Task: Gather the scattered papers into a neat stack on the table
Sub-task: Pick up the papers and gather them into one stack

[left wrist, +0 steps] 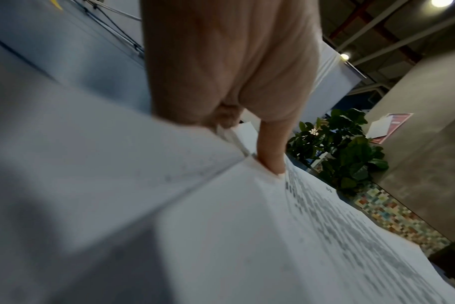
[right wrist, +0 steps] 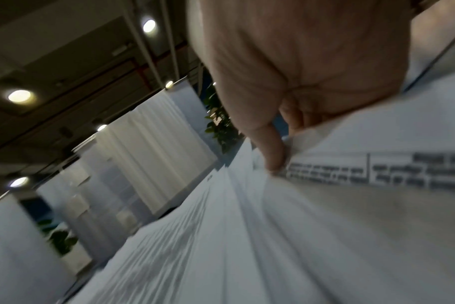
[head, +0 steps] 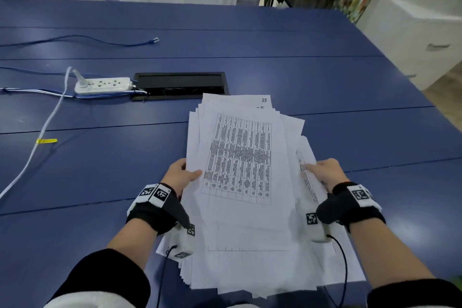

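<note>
A thick, uneven pile of white printed papers (head: pixel 240 162) is held over the blue table (head: pixel 100 170); its top sheet shows a table of text. My left hand (head: pixel 183 174) grips the pile's left edge, thumb on top, fingers hidden beneath. My right hand (head: pixel 325 170) grips the right edge the same way. In the left wrist view my left hand (left wrist: pixel 249 133) has its thumb pressed on the papers (left wrist: pixel 247 236). In the right wrist view my right hand (right wrist: pixel 281 144) pinches the fanned edges of the papers (right wrist: pixel 273 226). The sheets are splayed, corners sticking out.
A white power strip (head: pixel 102 85) with cables lies at the left, beside a black cable hatch (head: pixel 180 85) set into the table. A blue network cable (head: pixel 105 41) runs further back. A yellow tag (head: pixel 46 141) marks a white cord. White drawers (head: pixel 412 40) stand right.
</note>
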Demonstrator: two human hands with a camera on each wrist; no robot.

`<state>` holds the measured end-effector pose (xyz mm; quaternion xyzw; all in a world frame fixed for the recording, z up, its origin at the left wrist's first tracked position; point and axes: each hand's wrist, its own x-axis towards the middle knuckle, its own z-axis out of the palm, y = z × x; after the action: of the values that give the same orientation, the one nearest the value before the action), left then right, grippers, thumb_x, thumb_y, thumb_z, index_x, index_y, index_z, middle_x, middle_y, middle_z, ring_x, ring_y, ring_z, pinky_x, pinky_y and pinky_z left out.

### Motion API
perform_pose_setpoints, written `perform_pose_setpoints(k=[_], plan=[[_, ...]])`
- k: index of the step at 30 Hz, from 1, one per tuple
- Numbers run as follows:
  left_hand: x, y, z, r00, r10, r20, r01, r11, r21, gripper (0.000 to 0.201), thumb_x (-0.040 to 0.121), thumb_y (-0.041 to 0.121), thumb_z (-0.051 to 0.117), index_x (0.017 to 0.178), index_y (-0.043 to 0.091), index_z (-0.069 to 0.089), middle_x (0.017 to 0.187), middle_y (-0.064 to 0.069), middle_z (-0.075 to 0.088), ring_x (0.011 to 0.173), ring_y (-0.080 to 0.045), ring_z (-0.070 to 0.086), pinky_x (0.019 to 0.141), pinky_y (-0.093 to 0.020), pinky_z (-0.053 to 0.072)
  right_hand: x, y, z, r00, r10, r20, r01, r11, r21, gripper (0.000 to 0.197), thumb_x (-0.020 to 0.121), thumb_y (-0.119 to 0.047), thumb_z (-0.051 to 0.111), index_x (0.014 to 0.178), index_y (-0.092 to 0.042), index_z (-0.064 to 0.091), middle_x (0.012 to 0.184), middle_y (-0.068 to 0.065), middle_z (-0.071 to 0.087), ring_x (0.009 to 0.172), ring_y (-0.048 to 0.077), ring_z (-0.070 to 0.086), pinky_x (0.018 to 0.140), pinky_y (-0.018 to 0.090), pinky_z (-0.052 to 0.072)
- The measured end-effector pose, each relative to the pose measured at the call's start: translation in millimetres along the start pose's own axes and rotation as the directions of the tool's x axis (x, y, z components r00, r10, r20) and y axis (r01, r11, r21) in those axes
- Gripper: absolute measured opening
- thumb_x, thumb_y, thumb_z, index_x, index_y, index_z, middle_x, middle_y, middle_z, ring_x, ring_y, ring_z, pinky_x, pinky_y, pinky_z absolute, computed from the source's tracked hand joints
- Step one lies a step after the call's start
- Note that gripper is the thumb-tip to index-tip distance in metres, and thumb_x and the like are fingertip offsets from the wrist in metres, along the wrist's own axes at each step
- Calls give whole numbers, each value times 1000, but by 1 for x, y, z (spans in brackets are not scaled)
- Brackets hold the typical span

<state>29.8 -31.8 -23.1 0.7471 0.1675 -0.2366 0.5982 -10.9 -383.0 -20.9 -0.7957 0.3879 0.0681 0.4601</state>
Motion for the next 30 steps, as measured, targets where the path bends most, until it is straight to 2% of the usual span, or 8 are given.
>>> perform_pose_setpoints(k=[3,6,10,13,18,23,26,30], plan=[[0,1,-4,999,-15,45,15,1000,-4,35,87,3,60,121,-1,52,123,-17,60,106,-28,59,98,-42,45,-4,10,2,1000,-9,29,6,995,95,19,80,-5,67,68,5,57,69,12,47,63,21,46,61,29,36],[1,3,3,997,13,81,-15,1000,25,46,81,10,69,123,3,52,120,-10,63,108,-25,59,98,-36,44,-8,5,18,998,-63,22,60,990,125,15,82,-8,64,72,-9,52,72,10,45,67,22,42,65,31,35],[-3,0,4,998,38,46,-38,999,-1,44,78,0,69,119,1,54,115,-13,63,100,-23,60,89,-33,45,-13,-5,21,993,-55,101,32,977,209,17,83,-5,65,69,-3,55,72,9,58,64,21,53,62,29,47],[0,-2,-6,999,39,-9,-40,995,-91,44,79,-2,67,121,0,53,118,-13,63,101,-22,58,88,-32,43,-19,-8,23,993,-49,110,11,947,322,17,84,-2,64,71,-9,57,70,6,61,60,17,57,58,27,50],[0,-1,5,991,-8,136,23,993,-113,52,83,9,67,131,8,47,126,-7,58,114,-22,52,97,-32,36,-21,-15,49,999,-24,34,10,937,349,21,84,7,55,73,-11,56,78,10,61,65,21,55,59,28,49],[4,-1,-5,991,-72,109,96,970,-224,42,84,8,64,123,-2,54,124,-18,61,114,-32,59,104,-46,42,-6,-15,26,999,-30,34,21,972,236,27,91,-27,55,67,-13,55,72,11,57,62,21,53,61,33,46],[5,3,2,993,-69,93,87,976,-199,42,84,6,65,124,0,55,119,-12,63,110,-26,59,100,-36,42,-5,-19,20,978,28,207,-69,979,192,44,88,-49,55,86,-7,67,78,7,68,72,24,63,73,35,53],[6,4,20,996,-28,80,40,988,-150,50,77,-3,70,123,3,53,120,-10,62,105,-22,57,92,-30,41,-15,-20,31,939,-37,341,-17,988,153,37,71,-21,80,102,-8,68,105,9,72,96,26,68,97,42,49]])
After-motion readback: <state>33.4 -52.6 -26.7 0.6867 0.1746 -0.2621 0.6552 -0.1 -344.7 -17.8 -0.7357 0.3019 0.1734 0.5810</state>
